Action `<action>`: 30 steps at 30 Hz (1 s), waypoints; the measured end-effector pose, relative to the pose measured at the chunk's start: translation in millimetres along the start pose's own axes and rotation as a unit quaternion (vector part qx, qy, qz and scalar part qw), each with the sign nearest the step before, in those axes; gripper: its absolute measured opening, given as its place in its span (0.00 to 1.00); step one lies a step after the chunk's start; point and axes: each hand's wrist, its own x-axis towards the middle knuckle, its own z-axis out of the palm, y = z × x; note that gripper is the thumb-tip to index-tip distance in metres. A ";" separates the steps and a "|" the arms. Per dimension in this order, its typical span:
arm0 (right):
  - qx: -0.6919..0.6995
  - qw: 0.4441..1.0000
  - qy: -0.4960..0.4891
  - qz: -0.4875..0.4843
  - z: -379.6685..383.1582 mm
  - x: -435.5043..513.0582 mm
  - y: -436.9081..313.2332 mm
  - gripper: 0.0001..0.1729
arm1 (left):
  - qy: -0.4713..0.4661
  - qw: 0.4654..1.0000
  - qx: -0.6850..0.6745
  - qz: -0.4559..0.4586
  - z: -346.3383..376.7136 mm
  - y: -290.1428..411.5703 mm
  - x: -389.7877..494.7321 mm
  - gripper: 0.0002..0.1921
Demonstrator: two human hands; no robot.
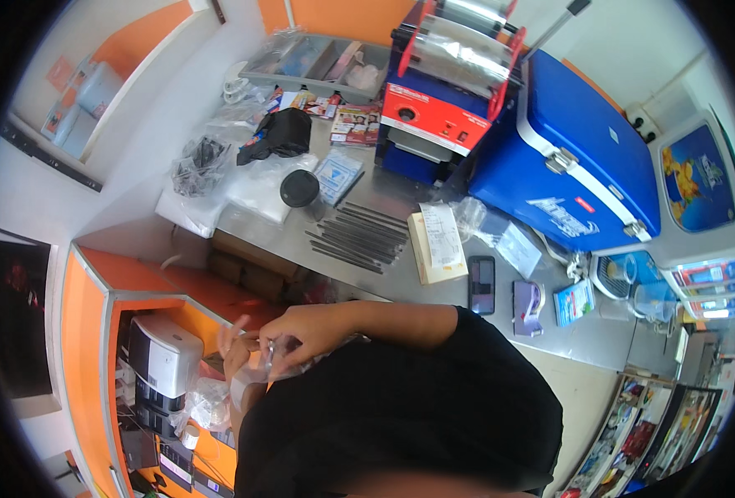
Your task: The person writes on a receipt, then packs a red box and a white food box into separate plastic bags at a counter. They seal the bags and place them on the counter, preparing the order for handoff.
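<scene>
In front of my black shirt, my right hand has its fingers closed on a thin clear plastic piece, possibly a disposable glove or bag. My left hand is just beside it, fingers spread and partly hidden behind the right hand. The plastic runs close around the left wrist. Beyond my forearm is a steel counter. On it lie several black straws, a black-lidded cup and a cream box with a printed receipt on top.
A cup sealing machine and a blue cooler box stand at the back. A phone and a purple box lie rightward. Plastic bags cover the counter's left end. An orange cabinet is at left.
</scene>
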 end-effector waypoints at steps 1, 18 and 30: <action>-0.023 0.999 0.047 0.014 6.9 -5.8 3.9 0.19 | -0.059 0.995 -0.081 -0.031 3.4 6.9 -3.4 0.08; -0.097 0.880 0.458 0.075 89.6 -86.9 58.0 0.13 | -0.006 0.984 -0.155 -0.083 37.2 59.6 -1.4 0.15; 0.071 0.891 0.421 0.153 105.9 -59.3 88.1 0.28 | -0.077 0.776 -0.554 -0.293 55.9 45.6 -30.1 0.07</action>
